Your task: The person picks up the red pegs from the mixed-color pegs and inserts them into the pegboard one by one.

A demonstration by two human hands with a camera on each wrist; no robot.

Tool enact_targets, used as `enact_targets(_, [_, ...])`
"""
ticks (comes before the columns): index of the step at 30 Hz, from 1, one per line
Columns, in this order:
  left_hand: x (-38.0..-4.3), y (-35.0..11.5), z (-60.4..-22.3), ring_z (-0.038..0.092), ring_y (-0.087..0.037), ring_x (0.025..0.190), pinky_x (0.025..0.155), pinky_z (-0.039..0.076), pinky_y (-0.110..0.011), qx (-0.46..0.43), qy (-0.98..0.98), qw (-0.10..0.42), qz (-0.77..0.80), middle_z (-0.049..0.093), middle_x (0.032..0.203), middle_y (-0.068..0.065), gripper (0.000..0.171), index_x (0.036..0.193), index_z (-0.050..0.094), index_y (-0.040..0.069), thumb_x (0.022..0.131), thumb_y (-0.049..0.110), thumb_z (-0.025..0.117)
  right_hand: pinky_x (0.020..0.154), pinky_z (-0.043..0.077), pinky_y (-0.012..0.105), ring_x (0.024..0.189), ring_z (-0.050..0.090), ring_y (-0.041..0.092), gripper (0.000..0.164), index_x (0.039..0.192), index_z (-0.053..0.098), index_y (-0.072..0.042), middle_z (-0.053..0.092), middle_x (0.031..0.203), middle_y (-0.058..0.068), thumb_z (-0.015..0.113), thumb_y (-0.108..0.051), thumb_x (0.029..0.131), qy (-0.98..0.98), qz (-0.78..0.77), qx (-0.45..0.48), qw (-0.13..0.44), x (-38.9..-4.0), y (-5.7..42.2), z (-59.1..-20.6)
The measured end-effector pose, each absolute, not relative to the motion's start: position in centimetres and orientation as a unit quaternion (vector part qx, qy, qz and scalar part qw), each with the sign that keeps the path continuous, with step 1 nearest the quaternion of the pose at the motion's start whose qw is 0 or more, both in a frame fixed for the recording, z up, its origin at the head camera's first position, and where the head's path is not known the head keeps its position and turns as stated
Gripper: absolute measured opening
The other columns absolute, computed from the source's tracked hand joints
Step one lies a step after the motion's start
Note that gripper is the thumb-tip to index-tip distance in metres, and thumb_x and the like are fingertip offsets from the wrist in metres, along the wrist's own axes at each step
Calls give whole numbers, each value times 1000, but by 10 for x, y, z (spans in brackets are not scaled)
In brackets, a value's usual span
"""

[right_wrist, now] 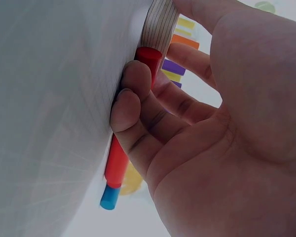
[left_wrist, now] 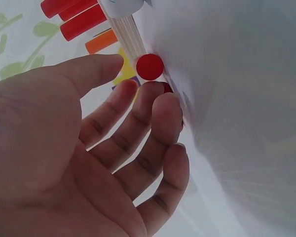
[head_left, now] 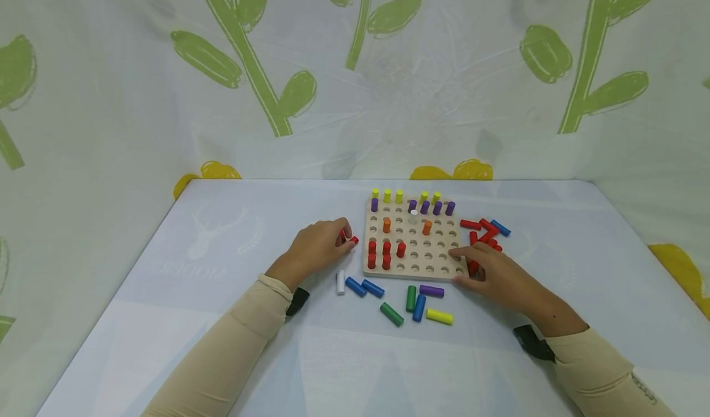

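A wooden pegboard (head_left: 416, 276) lies on the table with yellow, purple, orange, white and red pegs upright in its holes. Beside its left edge is my left hand (head_left: 316, 251), fingers loosely bent around a red peg (left_wrist: 149, 67) on the table without pinching it. My right hand (head_left: 499, 275) is at the board's right edge, its thumb and forefinger at the front right corner and side. Behind its bent fingers (right_wrist: 137, 79) a red peg (right_wrist: 149, 57) lies against the table, partly hidden; I see no grip on it.
Loose red pegs (head_left: 470, 225) and a blue peg (head_left: 500, 227) lie right of the board. In front of it are a white peg (head_left: 340, 283), blue pegs (head_left: 355, 287), green pegs (head_left: 391, 314), a purple peg (head_left: 431, 291) and a yellow peg (head_left: 439, 316). A patterned cloth wall (head_left: 416, 109) stands behind.
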State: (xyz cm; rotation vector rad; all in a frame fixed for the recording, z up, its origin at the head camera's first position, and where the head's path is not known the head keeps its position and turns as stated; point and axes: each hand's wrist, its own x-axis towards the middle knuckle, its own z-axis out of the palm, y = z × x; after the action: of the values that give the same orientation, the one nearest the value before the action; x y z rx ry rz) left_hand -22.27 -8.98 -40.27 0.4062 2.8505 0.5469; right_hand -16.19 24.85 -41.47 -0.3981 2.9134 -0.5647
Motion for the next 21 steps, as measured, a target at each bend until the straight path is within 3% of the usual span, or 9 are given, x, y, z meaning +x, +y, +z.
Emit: enact_targets(21, [-223, -95, -395, 57, -17, 70, 61, 46, -25, 115, 970, 94, 191, 61, 77, 0, 28, 120, 62, 15, 97, 31, 66, 90, 57, 49, 115, 55, 34, 61, 139, 59, -17, 55, 137, 21, 79, -38, 85, 971, -188, -124, 84, -163, 248, -414])
